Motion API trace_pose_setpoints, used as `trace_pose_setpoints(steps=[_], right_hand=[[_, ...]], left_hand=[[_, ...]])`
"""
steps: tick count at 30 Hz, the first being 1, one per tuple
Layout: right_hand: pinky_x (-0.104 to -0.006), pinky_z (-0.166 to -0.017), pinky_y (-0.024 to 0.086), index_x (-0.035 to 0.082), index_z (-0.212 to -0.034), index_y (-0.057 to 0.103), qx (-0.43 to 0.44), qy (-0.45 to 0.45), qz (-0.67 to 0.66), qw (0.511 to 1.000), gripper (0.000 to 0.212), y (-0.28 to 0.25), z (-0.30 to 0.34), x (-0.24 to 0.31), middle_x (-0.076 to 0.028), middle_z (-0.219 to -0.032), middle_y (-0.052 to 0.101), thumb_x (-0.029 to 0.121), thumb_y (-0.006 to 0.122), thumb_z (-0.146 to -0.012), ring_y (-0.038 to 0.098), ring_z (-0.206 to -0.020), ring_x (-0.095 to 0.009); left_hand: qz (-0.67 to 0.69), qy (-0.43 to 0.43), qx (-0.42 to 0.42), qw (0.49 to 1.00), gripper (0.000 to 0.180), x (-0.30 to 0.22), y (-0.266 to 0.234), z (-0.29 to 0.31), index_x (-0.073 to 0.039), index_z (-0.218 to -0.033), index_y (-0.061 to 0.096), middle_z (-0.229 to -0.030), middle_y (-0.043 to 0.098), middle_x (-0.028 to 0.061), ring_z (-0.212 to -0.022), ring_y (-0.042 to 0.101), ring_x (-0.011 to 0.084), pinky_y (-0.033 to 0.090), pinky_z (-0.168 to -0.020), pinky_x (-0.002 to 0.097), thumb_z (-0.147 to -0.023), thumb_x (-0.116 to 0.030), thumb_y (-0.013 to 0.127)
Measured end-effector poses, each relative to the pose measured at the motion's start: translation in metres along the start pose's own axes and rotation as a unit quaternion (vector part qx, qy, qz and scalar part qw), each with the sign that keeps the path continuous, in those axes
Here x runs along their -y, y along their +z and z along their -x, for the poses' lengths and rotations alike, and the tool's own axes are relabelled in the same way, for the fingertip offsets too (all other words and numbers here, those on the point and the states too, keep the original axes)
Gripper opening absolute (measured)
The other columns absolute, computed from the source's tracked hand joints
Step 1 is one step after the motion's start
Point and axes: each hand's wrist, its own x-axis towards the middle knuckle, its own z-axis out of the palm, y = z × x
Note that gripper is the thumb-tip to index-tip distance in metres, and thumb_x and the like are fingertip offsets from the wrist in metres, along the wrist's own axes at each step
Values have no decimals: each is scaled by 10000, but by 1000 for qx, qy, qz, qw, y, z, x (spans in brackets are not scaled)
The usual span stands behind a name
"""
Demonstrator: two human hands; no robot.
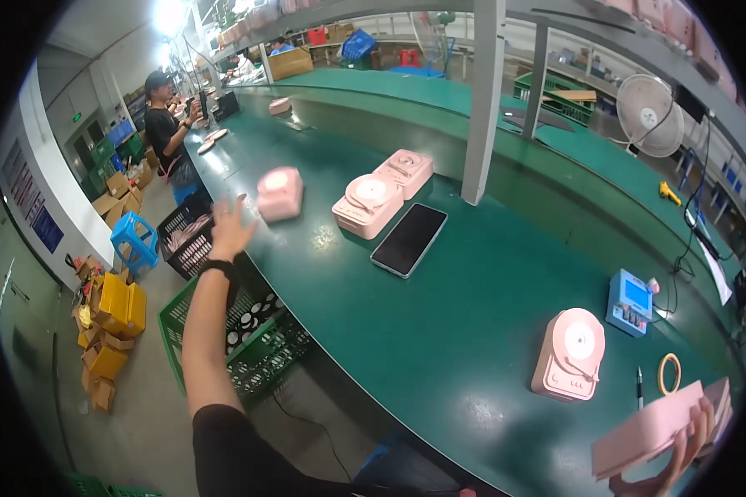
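Note:
My left hand [234, 230] reaches over the table's left edge with its fingers spread, holding nothing. Just beyond its fingertips sits a pink turntable-shaped device [280, 195], smeared by motion. At the lower right, my right hand [686, 447] has its fingers wrapped round a pink casing [645, 432], seen side-on; a second pink part shows behind the fingers, partly cut off by the rim. Nearer the middle right stands another pink mini record player [570, 354] with a pale disc and small arm. Two more, a pink record player [368, 205] and its neighbour [408, 171], stand touching farther back.
A black phone [409, 240] lies on the green table [406, 348]. At right are a blue device [632, 302] with a screen, a pen [639, 388] and a tape roll [670, 374]. A grey post [482, 108] rises behind. Green crate [174, 331] below; co-worker [167, 128] far left.

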Motion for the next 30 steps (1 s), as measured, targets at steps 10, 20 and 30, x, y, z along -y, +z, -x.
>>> trace_pose_setpoints(steps=[10, 20, 30], right_hand=[[-437, -999, 338, 14, -1342, 389, 35, 248, -65, 966, 952, 53, 54, -25, -218, -1316, 376, 268, 734, -491, 418, -1208, -386], [-442, -937, 386, -4, -1277, 440, 100, 264, -124, 951, 913, 104, 56, -47, -190, -1144, 466, 285, 737, -463, 467, -1077, -374], [-374, -974, 364, -3, -1353, 412, 118, 381, -343, 851, 987, 109, 94, -64, -129, -1199, 438, 367, 777, -515, 461, -1136, -281]], left_hand=[[167, 182, 193, 950, 656, -133, -49, 67, -3, -1300, 470, -1325, 467, 251, -1201, 458, 401, 370, -1019, 419, -858, -481, 546], [435, 440, 257, 742, 638, -272, -174, 149, -42, -1307, 437, -1287, 502, 189, -1187, 486, 341, 412, -983, 397, -808, -365, 666], [394, 501, 331, 696, 1079, -390, -151, 166, -10, -1455, 121, -1423, 297, 272, -1348, 269, 367, 301, -1085, 401, -679, -349, 789]])
